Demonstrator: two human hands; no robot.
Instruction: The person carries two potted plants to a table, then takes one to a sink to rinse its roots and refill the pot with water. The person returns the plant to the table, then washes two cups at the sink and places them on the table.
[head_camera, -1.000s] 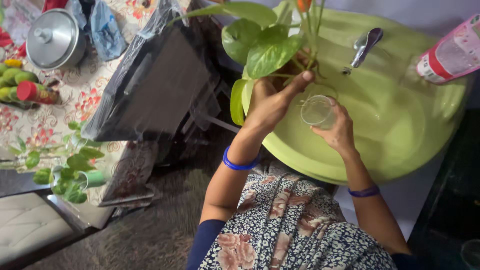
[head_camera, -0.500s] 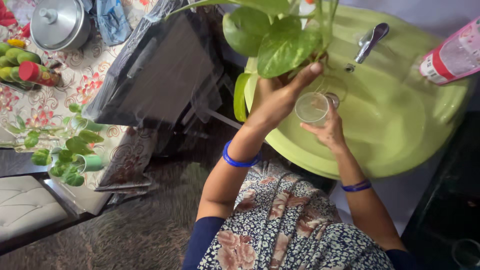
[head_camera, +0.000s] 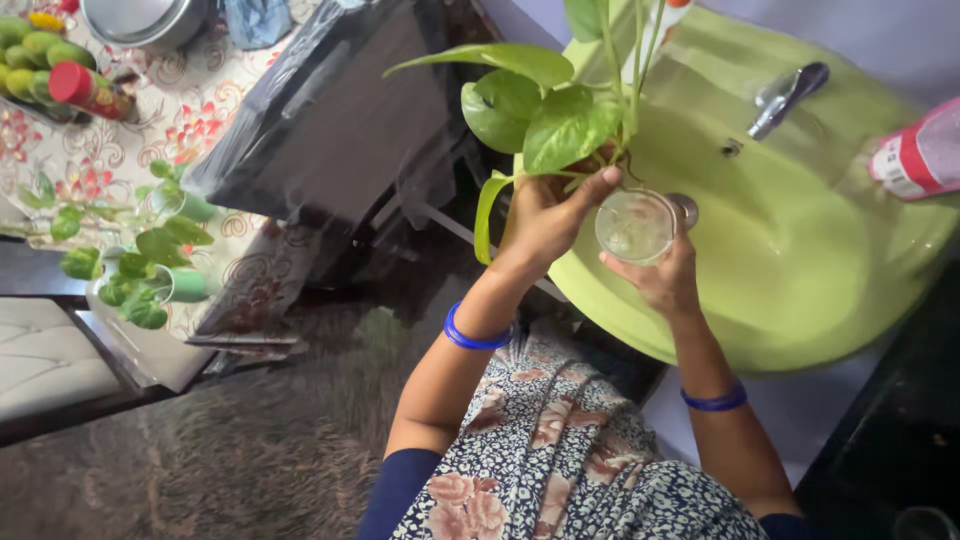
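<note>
My left hand (head_camera: 545, 215) grips the stems of a leafy green pothos plant (head_camera: 545, 105) and holds it up over a light green wash basin (head_camera: 800, 260). My right hand (head_camera: 662, 280) holds a clear drinking glass (head_camera: 635, 226) from below, tilted toward me, just under the plant's roots. The roots hang at the rim of the glass. A chrome tap (head_camera: 785, 95) stands at the back of the basin.
A red and white bottle (head_camera: 915, 155) lies on the basin's right rim. Left of the basin stands a dark appliance wrapped in plastic (head_camera: 320, 120) on a floral tablecloth (head_camera: 130, 150), with small potted plants (head_camera: 150, 260), fruit and a metal pot there.
Both hands have shifted slightly with the view; the glass now sits closer under the plant's roots, near the basin's drain.
</note>
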